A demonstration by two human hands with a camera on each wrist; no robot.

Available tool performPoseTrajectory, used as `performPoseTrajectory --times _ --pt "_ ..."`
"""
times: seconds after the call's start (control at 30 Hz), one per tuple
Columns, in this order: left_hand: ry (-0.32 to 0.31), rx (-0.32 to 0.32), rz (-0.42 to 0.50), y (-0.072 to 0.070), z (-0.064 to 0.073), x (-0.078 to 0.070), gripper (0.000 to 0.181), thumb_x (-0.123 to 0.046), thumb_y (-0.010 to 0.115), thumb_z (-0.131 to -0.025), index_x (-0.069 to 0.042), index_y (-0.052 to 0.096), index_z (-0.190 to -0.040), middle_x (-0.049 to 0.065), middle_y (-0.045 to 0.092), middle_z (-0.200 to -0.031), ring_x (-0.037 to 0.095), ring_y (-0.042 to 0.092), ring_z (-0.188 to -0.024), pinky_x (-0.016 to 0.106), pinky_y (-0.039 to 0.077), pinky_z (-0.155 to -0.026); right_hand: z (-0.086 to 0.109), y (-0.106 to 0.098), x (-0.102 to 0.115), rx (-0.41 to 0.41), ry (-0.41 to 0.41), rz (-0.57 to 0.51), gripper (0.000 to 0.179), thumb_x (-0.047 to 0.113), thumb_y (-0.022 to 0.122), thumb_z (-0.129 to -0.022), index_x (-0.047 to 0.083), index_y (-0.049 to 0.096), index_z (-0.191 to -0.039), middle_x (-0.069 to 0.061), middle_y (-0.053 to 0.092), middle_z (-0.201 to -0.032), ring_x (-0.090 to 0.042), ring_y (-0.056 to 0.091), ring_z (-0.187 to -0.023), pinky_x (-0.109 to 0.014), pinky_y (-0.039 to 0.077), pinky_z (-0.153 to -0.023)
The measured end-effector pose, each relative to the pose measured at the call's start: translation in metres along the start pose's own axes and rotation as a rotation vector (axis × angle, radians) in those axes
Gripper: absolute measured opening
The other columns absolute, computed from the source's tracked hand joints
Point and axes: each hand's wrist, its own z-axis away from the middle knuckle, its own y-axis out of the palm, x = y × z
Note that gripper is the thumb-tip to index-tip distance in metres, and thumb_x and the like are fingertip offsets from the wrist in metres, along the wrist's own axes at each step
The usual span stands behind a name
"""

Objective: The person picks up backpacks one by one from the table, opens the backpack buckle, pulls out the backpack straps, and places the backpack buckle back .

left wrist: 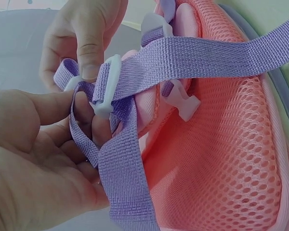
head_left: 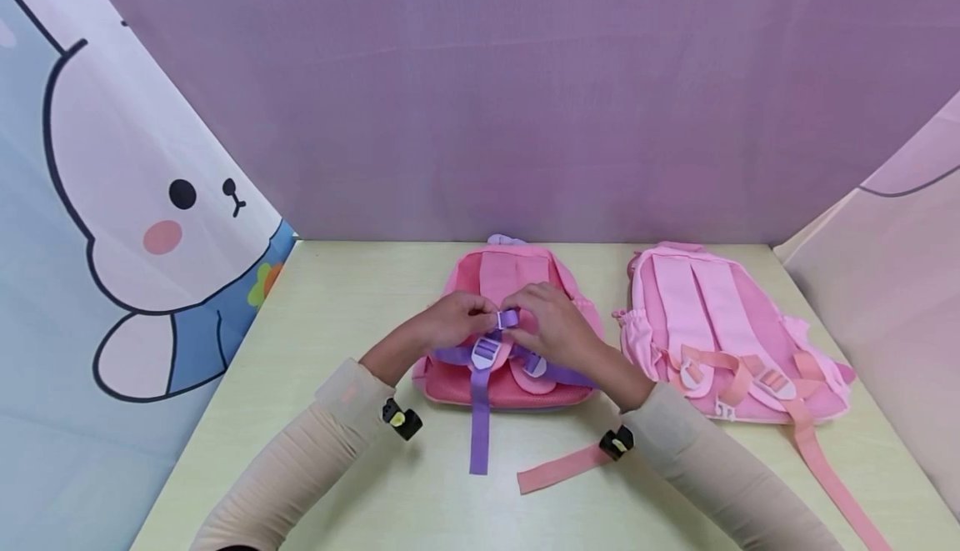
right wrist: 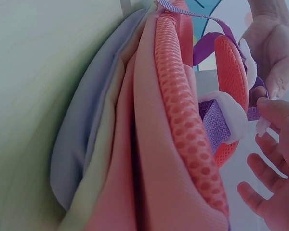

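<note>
A pink child's backpack (head_left: pixel 585 297) lies with its shoulder straps up. Over its back, my left hand (head_left: pixel 459 320) pinches a purple webbing strap (head_left: pixel 510 318) beside a small white buckle (right wrist: pixel 263 124). Opposite it, my right hand (head_left: pixel 553 326) grips the same looped strap between thumb and fingers at that buckle. Close by, a white strap adjuster (left wrist: pixel 111 82) is threaded with purple webbing. A white buckle prong piece (left wrist: pixel 183 102) hangs beside the red mesh back panel (left wrist: pixel 221 154). In the left wrist view, fingers partly hide the small buckle.
A second, paler pink backpack (head_left: pixel 723 309) lies to the right, its peach strap (head_left: pixel 832 484) trailing toward the front edge. Another peach strap end (head_left: pixel 558 469) lies under my right forearm. A purple strap tail (head_left: pixel 480 434) hangs forward over the table (head_left: pixel 345 284). Fabric walls surround the table.
</note>
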Motion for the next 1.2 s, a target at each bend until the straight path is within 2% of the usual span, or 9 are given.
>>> performPoseTrajectory --times 0.33,0.53,0.8,1.2 --pt "-0.003 -0.009 0.022 -0.001 0.001 0.003 0.019 -0.025 0.059 -0.103 -0.015 0.072 -0.114 0.005 0.065 -0.102 0.02 0.055 -0.101 0.031 0.045 -0.086 -0.001 -0.001 0.0 -0.013 0.004 -0.006 0.034 0.022 0.084 -0.085 0.018 0.07 -0.117 -0.001 0.069 -0.112 -0.022 0.061 -0.112 -0.045 0.052 -0.099" --pt "-0.004 -0.012 0.05 -0.004 0.002 0.008 0.018 -0.023 0.06 -0.103 -0.013 0.072 -0.112 0.006 0.063 -0.101 0.02 0.053 -0.101 0.029 0.045 -0.083 -0.001 -0.004 -0.001 -0.013 0.013 -0.021 0.033 0.023 0.083 -0.086 0.019 0.07 -0.116 0.0 0.069 -0.111 -0.022 0.062 -0.112 -0.046 0.052 -0.1" --pt "-0.012 -0.016 0.067 -0.004 0.0 0.011 0.015 -0.021 0.061 -0.102 -0.015 0.073 -0.109 0.005 0.065 -0.103 0.021 0.055 -0.105 0.031 0.047 -0.086 -0.001 -0.004 -0.002 -0.012 0.019 -0.023 0.033 0.022 0.083 -0.086 0.019 0.07 -0.116 -0.001 0.069 -0.112 -0.023 0.061 -0.113 -0.047 0.052 -0.101" --pt "0.003 -0.015 0.044 -0.002 -0.002 0.008 0.014 -0.02 0.06 -0.103 -0.015 0.072 -0.108 0.005 0.064 -0.1 0.02 0.054 -0.102 0.031 0.045 -0.084 0.0 -0.006 -0.002 -0.007 0.016 -0.017 0.035 0.022 0.084 -0.085 0.019 0.07 -0.117 -0.001 0.069 -0.113 -0.023 0.061 -0.115 -0.047 0.052 -0.102"
